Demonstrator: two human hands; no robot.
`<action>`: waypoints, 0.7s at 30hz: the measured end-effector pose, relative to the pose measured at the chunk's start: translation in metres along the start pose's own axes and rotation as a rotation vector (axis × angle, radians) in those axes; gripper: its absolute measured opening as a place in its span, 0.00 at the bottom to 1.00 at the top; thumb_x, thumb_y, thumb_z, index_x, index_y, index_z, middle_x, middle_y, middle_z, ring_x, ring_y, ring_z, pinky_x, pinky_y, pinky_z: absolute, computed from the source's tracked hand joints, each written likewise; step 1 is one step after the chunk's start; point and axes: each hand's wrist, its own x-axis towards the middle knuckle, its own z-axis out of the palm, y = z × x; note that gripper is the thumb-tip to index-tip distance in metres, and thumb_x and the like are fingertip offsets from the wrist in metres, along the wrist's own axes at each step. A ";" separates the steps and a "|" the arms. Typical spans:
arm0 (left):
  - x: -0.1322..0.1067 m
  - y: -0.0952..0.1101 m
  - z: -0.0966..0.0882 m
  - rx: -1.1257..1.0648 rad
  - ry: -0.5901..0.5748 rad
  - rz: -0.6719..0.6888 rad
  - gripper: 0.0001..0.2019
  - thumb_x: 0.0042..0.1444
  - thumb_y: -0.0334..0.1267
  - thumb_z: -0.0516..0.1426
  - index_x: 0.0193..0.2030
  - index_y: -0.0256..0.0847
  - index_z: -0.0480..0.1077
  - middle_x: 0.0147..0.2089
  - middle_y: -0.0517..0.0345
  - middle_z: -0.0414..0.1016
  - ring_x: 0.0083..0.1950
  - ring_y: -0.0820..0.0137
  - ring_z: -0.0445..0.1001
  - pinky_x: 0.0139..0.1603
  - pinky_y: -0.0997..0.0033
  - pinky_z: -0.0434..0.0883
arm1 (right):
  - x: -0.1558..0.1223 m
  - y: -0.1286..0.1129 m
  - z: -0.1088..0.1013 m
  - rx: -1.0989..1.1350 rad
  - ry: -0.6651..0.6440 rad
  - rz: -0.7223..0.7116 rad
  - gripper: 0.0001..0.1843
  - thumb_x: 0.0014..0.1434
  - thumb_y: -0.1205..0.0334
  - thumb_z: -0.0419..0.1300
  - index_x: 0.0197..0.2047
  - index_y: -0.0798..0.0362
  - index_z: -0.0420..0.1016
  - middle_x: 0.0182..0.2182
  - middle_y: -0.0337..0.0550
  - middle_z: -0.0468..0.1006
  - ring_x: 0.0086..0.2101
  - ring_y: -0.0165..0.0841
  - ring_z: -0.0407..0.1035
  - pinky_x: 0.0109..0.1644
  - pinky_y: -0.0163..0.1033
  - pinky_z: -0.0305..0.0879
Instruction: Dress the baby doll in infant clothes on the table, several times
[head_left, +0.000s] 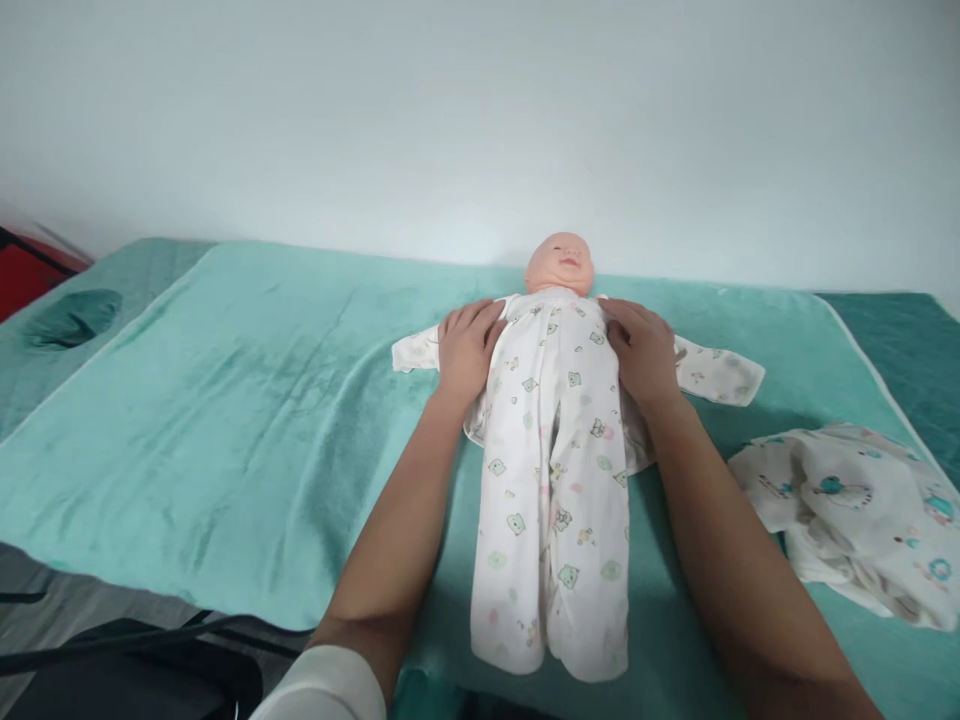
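Observation:
A baby doll (561,263) lies on its back on a teal towel (247,400), dressed in a white printed sleepsuit (555,470). My left hand (466,347) rests flat on the doll's shoulder and sleeve on the left side, fingers stretched out. On the other shoulder lies my right hand (642,350), palm down with the fingers lying flat on the cloth. Both sleeves spread out sideways. The suit's legs reach toward me.
A crumpled white cloth (855,515) with blue-green prints lies on the towel at the right. The padded table (67,320) under the towel has a round face hole at far left. A white wall stands behind. Dark floor and black straps show at bottom left.

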 end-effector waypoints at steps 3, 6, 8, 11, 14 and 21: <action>0.003 0.000 0.001 0.088 -0.025 -0.022 0.19 0.72 0.44 0.49 0.64 0.49 0.71 0.65 0.53 0.75 0.65 0.60 0.70 0.67 0.56 0.60 | 0.017 0.001 0.002 -0.049 -0.044 0.062 0.25 0.62 0.68 0.48 0.53 0.48 0.82 0.53 0.46 0.83 0.52 0.45 0.75 0.59 0.52 0.68; 0.005 0.000 -0.001 0.171 -0.036 -0.043 0.20 0.71 0.41 0.48 0.65 0.48 0.70 0.64 0.53 0.76 0.64 0.59 0.71 0.66 0.57 0.61 | 0.024 0.008 0.000 -0.052 -0.021 0.143 0.23 0.60 0.68 0.49 0.47 0.49 0.84 0.49 0.47 0.84 0.49 0.45 0.77 0.56 0.50 0.69; 0.006 -0.002 -0.005 0.216 -0.036 -0.101 0.19 0.70 0.38 0.48 0.63 0.47 0.71 0.62 0.52 0.77 0.62 0.58 0.72 0.64 0.58 0.62 | 0.025 0.019 -0.004 -0.031 0.037 0.190 0.22 0.58 0.68 0.50 0.45 0.49 0.85 0.48 0.47 0.84 0.48 0.44 0.77 0.56 0.50 0.69; 0.009 -0.008 -0.012 0.242 -0.020 -0.251 0.18 0.68 0.36 0.49 0.59 0.46 0.73 0.59 0.52 0.79 0.59 0.58 0.74 0.58 0.60 0.66 | 0.024 0.036 -0.012 0.039 0.136 0.282 0.18 0.55 0.66 0.52 0.40 0.51 0.84 0.44 0.48 0.85 0.45 0.44 0.78 0.56 0.52 0.70; 0.011 -0.013 -0.016 0.229 -0.028 -0.334 0.17 0.68 0.36 0.48 0.57 0.47 0.73 0.57 0.53 0.80 0.57 0.59 0.76 0.54 0.62 0.67 | 0.021 0.034 -0.020 0.136 0.202 0.272 0.15 0.53 0.63 0.57 0.41 0.52 0.82 0.47 0.50 0.84 0.48 0.45 0.77 0.57 0.55 0.71; 0.012 -0.016 -0.017 0.207 -0.057 -0.336 0.17 0.68 0.39 0.48 0.56 0.48 0.74 0.55 0.54 0.81 0.56 0.59 0.77 0.52 0.62 0.67 | 0.028 -0.069 -0.019 0.241 -0.138 -0.143 0.16 0.63 0.61 0.55 0.52 0.48 0.77 0.53 0.47 0.81 0.53 0.42 0.74 0.59 0.50 0.69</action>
